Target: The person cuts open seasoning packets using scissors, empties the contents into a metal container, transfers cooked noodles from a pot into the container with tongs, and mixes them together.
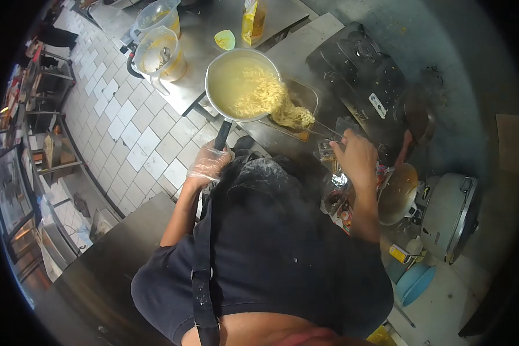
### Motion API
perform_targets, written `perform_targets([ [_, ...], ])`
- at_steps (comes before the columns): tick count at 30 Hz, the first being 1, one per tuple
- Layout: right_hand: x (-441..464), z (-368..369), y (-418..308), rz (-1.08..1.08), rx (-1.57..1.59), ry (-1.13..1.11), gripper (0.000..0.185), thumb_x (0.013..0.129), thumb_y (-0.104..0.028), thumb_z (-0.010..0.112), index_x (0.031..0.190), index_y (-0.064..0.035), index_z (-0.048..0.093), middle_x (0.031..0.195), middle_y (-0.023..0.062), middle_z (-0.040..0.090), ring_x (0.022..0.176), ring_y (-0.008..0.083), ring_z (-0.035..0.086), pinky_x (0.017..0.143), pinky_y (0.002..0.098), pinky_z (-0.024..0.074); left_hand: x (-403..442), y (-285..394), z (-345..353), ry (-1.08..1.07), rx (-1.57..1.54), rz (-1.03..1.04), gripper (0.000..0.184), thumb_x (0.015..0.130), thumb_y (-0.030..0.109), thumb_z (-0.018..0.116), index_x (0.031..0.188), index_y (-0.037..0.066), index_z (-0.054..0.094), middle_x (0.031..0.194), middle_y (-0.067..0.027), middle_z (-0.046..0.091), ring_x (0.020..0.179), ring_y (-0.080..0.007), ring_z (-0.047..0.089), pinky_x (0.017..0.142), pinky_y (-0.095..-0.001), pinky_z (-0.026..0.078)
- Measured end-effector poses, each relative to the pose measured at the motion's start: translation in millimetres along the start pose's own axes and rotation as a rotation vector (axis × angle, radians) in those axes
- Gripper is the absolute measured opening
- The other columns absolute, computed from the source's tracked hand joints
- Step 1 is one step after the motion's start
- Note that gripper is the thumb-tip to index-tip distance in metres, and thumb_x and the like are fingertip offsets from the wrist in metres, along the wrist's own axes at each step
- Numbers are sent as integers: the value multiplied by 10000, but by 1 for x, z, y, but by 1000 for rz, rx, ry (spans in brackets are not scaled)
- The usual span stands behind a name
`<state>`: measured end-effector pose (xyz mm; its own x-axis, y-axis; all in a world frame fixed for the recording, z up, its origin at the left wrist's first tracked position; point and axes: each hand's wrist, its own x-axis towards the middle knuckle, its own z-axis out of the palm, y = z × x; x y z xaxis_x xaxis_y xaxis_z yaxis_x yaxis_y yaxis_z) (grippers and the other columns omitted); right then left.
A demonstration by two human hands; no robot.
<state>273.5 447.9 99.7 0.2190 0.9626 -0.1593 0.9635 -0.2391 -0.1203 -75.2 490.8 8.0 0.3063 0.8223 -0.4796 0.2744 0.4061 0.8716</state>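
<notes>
Our left hand (211,162), in a clear plastic glove, is closed on the black handle (222,136) of the round metal pot (213,92). Our bare right hand (356,155) grips a thin metal utensil (327,130), well apart from the left. Yellow wavy noodles (265,95) lie in pale liquid inside the pot and extend over its rim, above a rectangular metal tray (305,95), to the utensil.

The left hand (211,162), in a clear plastic glove (203,171), is closed, its bare forearm (180,214) slanting back toward the body. Well apart to its right, the ungloved right hand (358,155) grips with thumb and fingers, forearm (366,207) behind it, elbow bent.
</notes>
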Motion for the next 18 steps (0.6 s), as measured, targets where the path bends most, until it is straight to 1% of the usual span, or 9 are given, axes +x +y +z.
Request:
perform_targets([
  [2,-5,-20,-7,1,-38,-34,348,839,-357,688,929,-29,610,898,121,707,846,328,674,724,437,505,0,2,0,-5,25,14,186,814,169,674,782,68,521,689,41,487,645,-74,437,586,-265,382],
  [5,-9,-40,-11,-23,-61,12,359,847,-364,680,916,-20,605,872,114,703,833,334,672,723,438,504,1,-1,0,-5,26,27,184,815,166,675,799,64,523,690,38,491,646,-74,442,587,-267,388],
  [7,-11,-55,-15,-39,-145,56,364,853,-384,671,920,-32,605,844,128,698,776,336,681,673,436,524,0,-1,2,-1,6,26,183,816,165,675,809,62,524,690,37,494,646,-73,445,587,-267,392],
  [9,-12,-72,-23,-66,-126,94,371,855,-391,669,911,-30,604,832,133,697,764,340,681,660,438,525,-2,4,4,-16,-12,18,136,813,159,643,820,90,525,694,61,471,612,-49,409,541,-243,346],
  [11,-10,-78,-31,-90,-105,134,379,857,-399,667,902,-28,602,820,138,695,752,343,680,647,441,525,0,1,6,-11,-9,38,134,814,159,640,819,91,525,693,61,471,612,-49,409,541,-245,347],
  [13,4,-78,-40,-139,-63,81,384,858,-406,667,912,-30,614,810,150,694,759,351,681,648,441,528,-2,2,7,-11,-1,57,131,814,160,636,817,91,524,692,60,471,613,-48,409,541,-247,348],
  [15,21,-66,-51,-169,-70,68,386,860,-411,664,919,-31,625,800,153,693,758,353,682,652,438,530,-5,7,8,-5,19,29,185,818,174,678,822,63,529,698,33,507,644,-70,457,587,-259,400],
  [18,41,-49,-71,-204,-104,19,409,864,-429,655,911,-24,640,789,165,687,763,358,681,666,440,534,-7,8,12,15,23,56,188,814,180,678,822,63,531,694,34,506,639,-70,452,586,-258,395],
])
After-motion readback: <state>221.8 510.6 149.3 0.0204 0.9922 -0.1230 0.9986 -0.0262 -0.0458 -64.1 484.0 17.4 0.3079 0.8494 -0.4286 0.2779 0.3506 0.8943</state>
